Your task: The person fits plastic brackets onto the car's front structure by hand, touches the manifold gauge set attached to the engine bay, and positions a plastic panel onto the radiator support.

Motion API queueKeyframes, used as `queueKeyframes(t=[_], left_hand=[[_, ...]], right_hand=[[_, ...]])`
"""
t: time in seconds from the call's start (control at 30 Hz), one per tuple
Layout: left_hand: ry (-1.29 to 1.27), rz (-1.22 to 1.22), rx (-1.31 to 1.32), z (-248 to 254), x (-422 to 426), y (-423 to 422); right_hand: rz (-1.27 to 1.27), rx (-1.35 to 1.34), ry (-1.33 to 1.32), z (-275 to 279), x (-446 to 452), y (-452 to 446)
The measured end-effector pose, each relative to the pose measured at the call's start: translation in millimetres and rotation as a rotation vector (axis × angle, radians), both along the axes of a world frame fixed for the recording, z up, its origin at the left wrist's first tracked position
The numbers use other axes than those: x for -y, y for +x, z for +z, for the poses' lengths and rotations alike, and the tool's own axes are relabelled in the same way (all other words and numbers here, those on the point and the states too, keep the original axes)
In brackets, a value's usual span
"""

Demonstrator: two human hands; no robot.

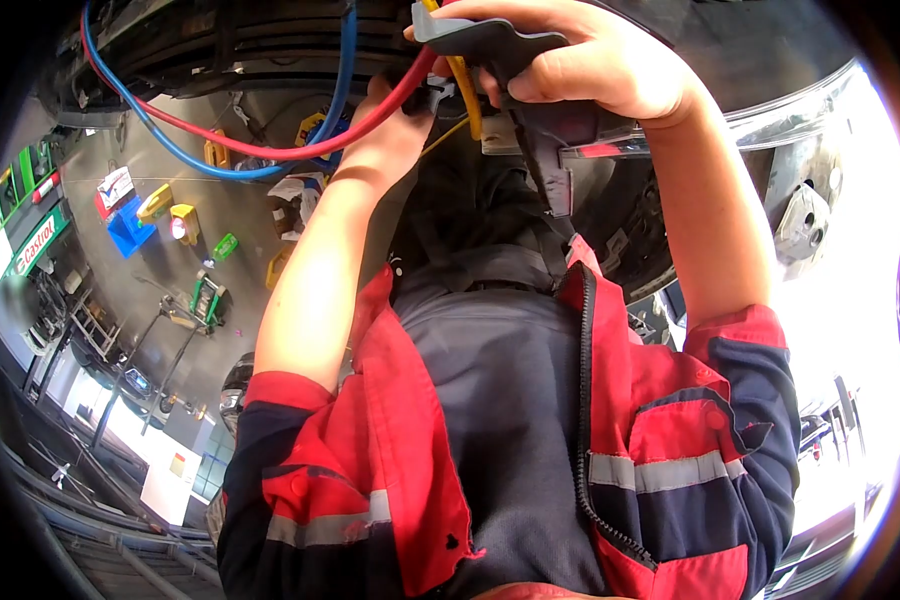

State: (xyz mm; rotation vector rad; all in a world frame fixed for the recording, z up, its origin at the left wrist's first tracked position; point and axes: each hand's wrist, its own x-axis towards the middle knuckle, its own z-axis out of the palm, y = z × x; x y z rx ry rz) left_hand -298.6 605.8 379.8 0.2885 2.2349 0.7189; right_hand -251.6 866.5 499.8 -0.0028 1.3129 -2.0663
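Overhead-ish view, looking down the wearer's own front. Right hand (615,62) clamped on a dark grey moulded piece (490,38), thumb on the near face, a fingertip showing round the far left end. The piece lies directly in that grip, high in view, tilted, its left end reaching over toward the red hose (300,152). More dark plastic hangs below the palm; whether it belongs to the same piece, cannot tell.

Left hand (390,125) lower and to the left, apart from the piece. Its fingers run in behind the red hose, beside a small metallic fitting (438,92); whether they are closed on it or merely near it, cannot tell. A yellow hose (466,95) drops between the two hands; a blue hose (195,160) loops out with the red one across the left forearm's side.

Step in hand, as judged: handling the moulded piece one-handed among the hoses while the left works at something partly hidden. Next move seems to call for a firm right grip, the piece's edge clear of the hoses, and a plainer sight of the left fingertips.
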Motion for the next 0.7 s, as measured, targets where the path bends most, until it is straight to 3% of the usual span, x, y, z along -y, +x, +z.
queueKeyframes(t=[0.13, 0.23, 0.43, 0.53, 0.7], left_hand=[[-0.084, 0.013, 0.027, 18, -11, 1], [-0.089, -0.086, -0.213, 15, -14, 11], [0.064, -0.126, -0.287, -8, -12, 8], [0.049, -0.019, -0.103, -6, -17, 8], [0.147, -0.142, -0.297, -13, -15, 10]], right_hand=[[0.015, 0.030, 0.053, -4, 3, -2], [-0.030, 0.048, 0.074, 0, 5, -1], [-0.037, -0.045, 0.002, -3, 1, 1], [-0.013, 0.064, 0.110, 1, 5, -2], [-0.026, 0.069, 0.106, 0, 6, -2]])
